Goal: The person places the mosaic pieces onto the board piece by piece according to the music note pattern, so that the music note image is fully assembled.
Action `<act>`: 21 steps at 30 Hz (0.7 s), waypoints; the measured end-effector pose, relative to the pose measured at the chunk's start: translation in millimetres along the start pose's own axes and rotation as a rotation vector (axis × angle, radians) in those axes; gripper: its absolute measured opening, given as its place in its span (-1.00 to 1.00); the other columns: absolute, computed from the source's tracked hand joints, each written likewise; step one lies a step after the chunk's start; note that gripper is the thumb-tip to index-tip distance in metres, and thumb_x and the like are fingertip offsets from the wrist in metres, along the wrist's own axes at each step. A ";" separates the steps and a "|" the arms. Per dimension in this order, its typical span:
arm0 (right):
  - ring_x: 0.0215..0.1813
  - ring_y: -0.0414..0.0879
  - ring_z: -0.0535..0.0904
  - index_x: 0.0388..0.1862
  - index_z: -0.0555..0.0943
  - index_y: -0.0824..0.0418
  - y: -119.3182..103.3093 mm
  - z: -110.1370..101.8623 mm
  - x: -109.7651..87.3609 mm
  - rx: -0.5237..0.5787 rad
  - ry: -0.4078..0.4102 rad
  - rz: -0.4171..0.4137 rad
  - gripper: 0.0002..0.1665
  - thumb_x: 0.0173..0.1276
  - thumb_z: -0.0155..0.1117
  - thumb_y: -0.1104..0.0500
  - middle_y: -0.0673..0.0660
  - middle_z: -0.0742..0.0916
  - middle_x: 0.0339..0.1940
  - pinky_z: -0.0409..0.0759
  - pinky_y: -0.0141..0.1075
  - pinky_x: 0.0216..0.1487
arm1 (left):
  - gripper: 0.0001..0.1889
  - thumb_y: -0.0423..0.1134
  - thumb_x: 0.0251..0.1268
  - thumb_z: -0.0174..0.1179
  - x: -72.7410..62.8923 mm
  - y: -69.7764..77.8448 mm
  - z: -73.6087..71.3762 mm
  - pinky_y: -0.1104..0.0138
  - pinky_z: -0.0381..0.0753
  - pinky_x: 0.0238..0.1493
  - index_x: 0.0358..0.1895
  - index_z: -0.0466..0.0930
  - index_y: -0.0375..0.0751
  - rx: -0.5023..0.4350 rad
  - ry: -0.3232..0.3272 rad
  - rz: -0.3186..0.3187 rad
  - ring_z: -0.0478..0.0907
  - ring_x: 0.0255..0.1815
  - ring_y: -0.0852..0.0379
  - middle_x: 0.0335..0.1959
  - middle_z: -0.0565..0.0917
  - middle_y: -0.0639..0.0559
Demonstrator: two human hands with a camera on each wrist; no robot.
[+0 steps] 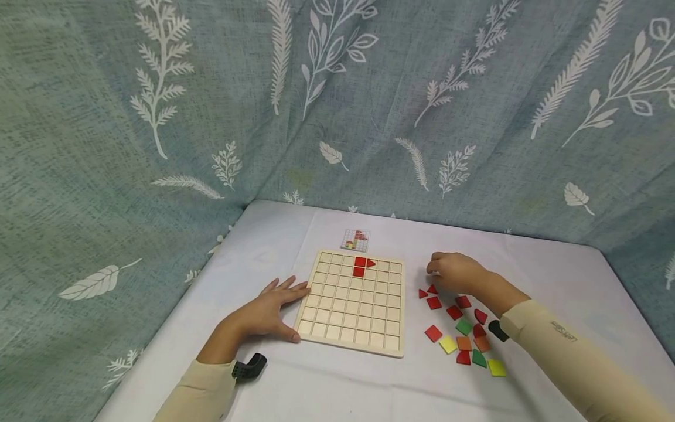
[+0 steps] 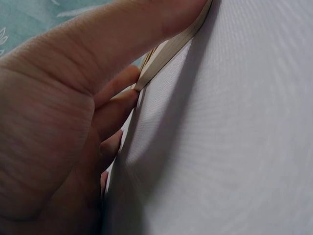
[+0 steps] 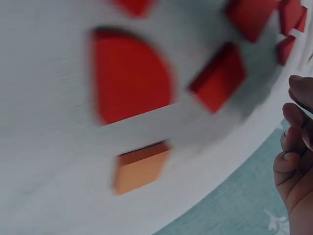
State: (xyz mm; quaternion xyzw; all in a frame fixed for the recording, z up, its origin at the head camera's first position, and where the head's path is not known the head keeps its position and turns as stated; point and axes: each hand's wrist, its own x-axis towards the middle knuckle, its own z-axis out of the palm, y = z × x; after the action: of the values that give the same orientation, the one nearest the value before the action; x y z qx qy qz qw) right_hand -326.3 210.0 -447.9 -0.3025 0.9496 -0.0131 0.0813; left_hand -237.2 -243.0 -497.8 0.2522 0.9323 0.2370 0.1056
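Observation:
Spread out at the wooden grid board (image 1: 345, 306), my left hand (image 1: 271, 309) touches its left edge with the fingers. The thumb lies by the near left corner; the left wrist view shows thumb and fingers against the board's side (image 2: 168, 51). Two red squares (image 1: 359, 272) and a red triangle (image 1: 371, 263) sit in the board's upper cells. To the right, my right hand (image 1: 456, 271) hovers just beyond two small red triangles (image 1: 432, 289). Its fingers (image 3: 293, 139) are loosely bent, and no piece shows between them.
A small pattern card (image 1: 355, 240) lies behind the board. Right of the board are scattered flat pieces: red squares (image 1: 433, 333), red quarter-circles (image 3: 129, 78), orange squares (image 3: 142, 169), green pieces (image 1: 464, 326) and yellow squares (image 1: 497, 368). A leaf-printed curtain (image 1: 369, 117) hangs behind the white table (image 1: 327, 387).

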 end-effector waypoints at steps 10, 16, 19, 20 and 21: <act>-0.14 -0.11 0.61 -0.09 0.74 0.12 14.2 6.5 -35.0 0.053 0.013 0.012 -0.77 0.27 0.39 0.17 -0.04 0.66 -0.20 0.66 -0.14 0.00 | 0.24 0.44 -0.46 0.46 0.9 0.0 0.5 -0.02 -0.36 0.49 0.49 0.24 0.01 0.010 0.007 0.009 -0.17 0.56 0.01 0.50 0.16 0.18; -0.21 -0.14 0.60 -0.12 0.74 0.11 12.7 7.0 -52.2 0.055 0.023 -0.019 -0.79 0.25 0.40 0.17 -0.07 0.66 -0.24 0.68 -0.17 -0.06 | 0.24 0.44 -0.47 0.46 0.2 1.6 1.0 -0.06 -0.33 0.48 0.48 0.26 -0.03 0.011 0.014 0.018 -0.14 0.56 -0.03 0.50 0.19 0.13; -0.25 -0.18 0.58 -0.16 0.74 0.09 11.3 6.7 -60.6 0.067 0.015 -0.018 -0.81 0.23 0.42 0.15 -0.10 0.64 -0.28 0.68 -0.20 -0.10 | 0.25 0.44 -0.46 0.46 -0.1 2.5 0.4 -0.07 -0.33 0.48 0.48 0.26 -0.03 0.012 0.012 0.018 -0.14 0.56 -0.03 0.50 0.19 0.14; -0.26 -0.18 0.57 -0.17 0.74 0.08 10.9 7.0 -63.5 0.072 0.007 -0.009 -0.81 0.22 0.43 0.15 -0.10 0.64 -0.29 0.68 -0.21 -0.11 | 0.25 0.44 -0.46 0.46 -0.2 2.6 0.0 -0.07 -0.33 0.48 0.48 0.26 -0.03 0.012 0.012 0.018 -0.14 0.56 -0.03 0.50 0.19 0.14; -0.26 -0.19 0.56 -0.16 0.74 0.07 10.7 7.7 -66.0 0.077 -0.004 0.009 -0.80 0.21 0.44 0.14 -0.11 0.64 -0.28 0.68 -0.21 -0.11 | 0.25 0.44 -0.46 0.45 -0.2 2.7 -0.3 -0.08 -0.33 0.48 0.49 0.25 -0.03 0.014 0.010 0.020 -0.15 0.56 -0.04 0.50 0.19 0.13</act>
State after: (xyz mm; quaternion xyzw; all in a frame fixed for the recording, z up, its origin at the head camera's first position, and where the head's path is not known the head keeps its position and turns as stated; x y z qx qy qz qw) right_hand -278.2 257.0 -446.6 -0.2947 0.9496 -0.0487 0.0949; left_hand -236.1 -241.2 -496.1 0.2613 0.9318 0.2327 0.0969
